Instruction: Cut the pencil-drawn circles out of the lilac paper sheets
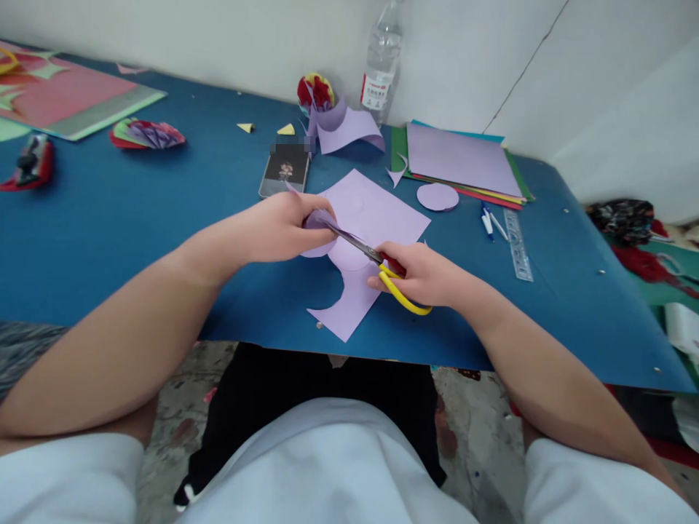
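Observation:
My left hand is closed on a small folded piece of lilac paper, held just above the table. My right hand grips yellow-handled scissors, whose blades reach left into that folded piece. Beneath both hands lies a larger lilac sheet with curved cut-outs along its edge, flat on the blue table.
A phone lies behind my left hand. A lilac paper circle, a stack of coloured sheets, pens and a clear ruler sit to the right. A water bottle and paper flower stand at the back. Folded paper pieces lie at left.

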{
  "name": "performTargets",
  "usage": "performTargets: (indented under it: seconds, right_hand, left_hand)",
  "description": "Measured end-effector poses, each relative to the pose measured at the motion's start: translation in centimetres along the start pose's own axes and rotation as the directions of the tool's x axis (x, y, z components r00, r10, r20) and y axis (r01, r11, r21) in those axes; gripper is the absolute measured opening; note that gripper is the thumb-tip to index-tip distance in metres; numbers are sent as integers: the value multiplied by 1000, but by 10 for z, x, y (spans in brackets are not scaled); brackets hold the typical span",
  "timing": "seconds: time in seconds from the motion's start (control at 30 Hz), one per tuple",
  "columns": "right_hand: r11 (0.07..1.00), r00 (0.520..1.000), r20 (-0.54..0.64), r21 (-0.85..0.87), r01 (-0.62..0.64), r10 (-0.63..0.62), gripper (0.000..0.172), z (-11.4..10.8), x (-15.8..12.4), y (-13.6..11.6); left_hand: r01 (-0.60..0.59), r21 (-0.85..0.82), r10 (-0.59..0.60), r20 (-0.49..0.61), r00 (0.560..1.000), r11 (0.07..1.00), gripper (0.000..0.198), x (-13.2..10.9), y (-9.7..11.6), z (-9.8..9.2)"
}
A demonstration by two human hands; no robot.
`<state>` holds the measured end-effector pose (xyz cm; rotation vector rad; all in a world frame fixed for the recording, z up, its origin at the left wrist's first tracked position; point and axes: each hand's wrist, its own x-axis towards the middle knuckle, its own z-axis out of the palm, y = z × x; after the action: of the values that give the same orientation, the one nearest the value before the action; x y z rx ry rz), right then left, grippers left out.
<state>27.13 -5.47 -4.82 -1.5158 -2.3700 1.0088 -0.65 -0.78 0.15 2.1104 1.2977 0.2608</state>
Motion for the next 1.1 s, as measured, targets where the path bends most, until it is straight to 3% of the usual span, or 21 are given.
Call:
performTargets:
  seconds: [0.77, 1.1]
  right_hand:
    - [1000, 1000, 0, -11, 8, -8, 55, 0, 1, 0]
    - [1000, 1000, 6, -13, -5, 6, 52, 0, 1, 0]
  left_hand:
    - [33, -4, -33, 20, 999, 999, 36, 1, 0, 0]
    - [-11, 31, 11, -3, 1000, 999, 30, 1, -4, 0]
